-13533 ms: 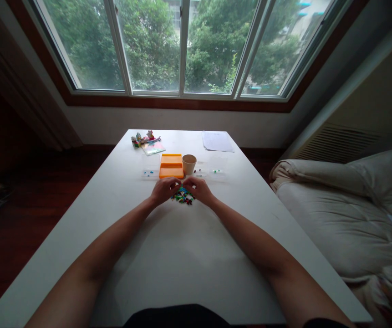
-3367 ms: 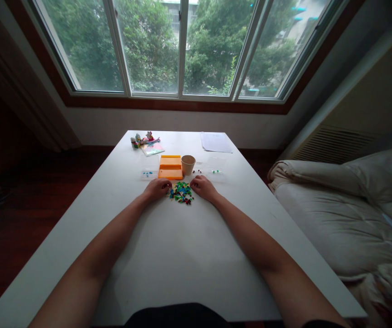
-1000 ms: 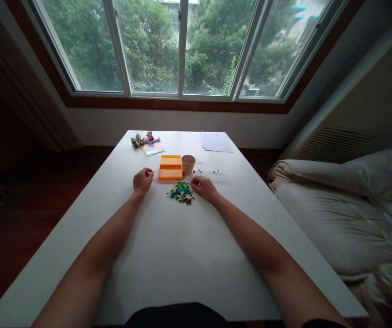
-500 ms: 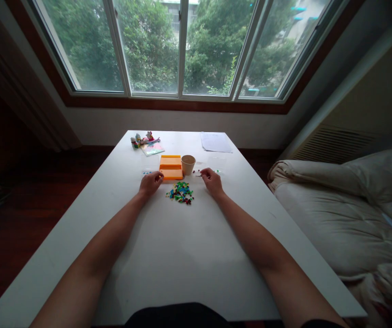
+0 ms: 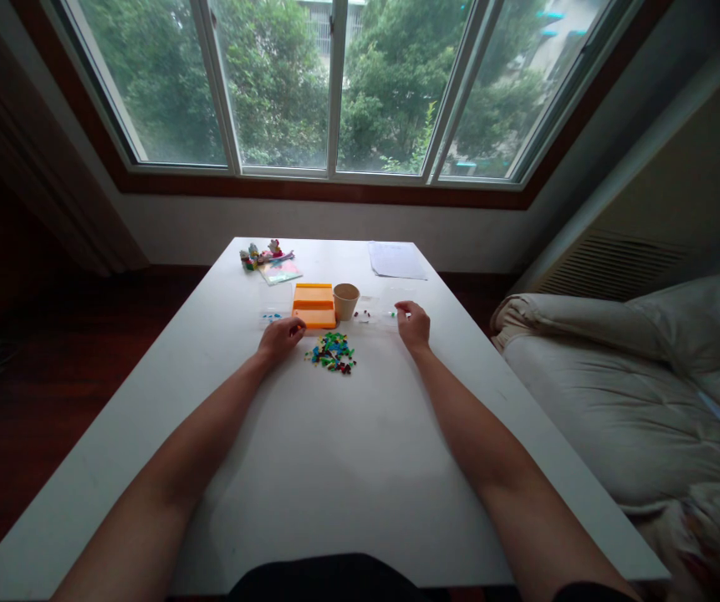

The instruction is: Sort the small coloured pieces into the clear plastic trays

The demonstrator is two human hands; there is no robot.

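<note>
My left hand [image 5: 281, 336] rests by the front left corner of an orange tray [image 5: 314, 318], its fingers curled together; anything between them is too small to make out. Close to its right lies a loose pile of tiny green, blue, yellow and dark red pieces [image 5: 333, 353]. My right hand [image 5: 416, 326] is at a clear container with a few green pieces [image 5: 393, 314], thumb and fingers pinched, their contents hidden. Left of that hand, a few dark red pieces [image 5: 363, 313] sit in another clear container. Blue pieces [image 5: 271, 318] lie in a clear container beyond my left hand.
A brown paper cup [image 5: 346, 303] stands against the tray's right side. Small colourful figures [image 5: 265, 255] and a shiny packet [image 5: 281, 272] are at the back left of the white table [image 5: 334, 468]. White paper sheets [image 5: 397, 261] lie at the back right.
My right hand has moved right, from the dark red pieces' container to the one with green pieces. The left hand has shifted slightly right, towards the pile.
</note>
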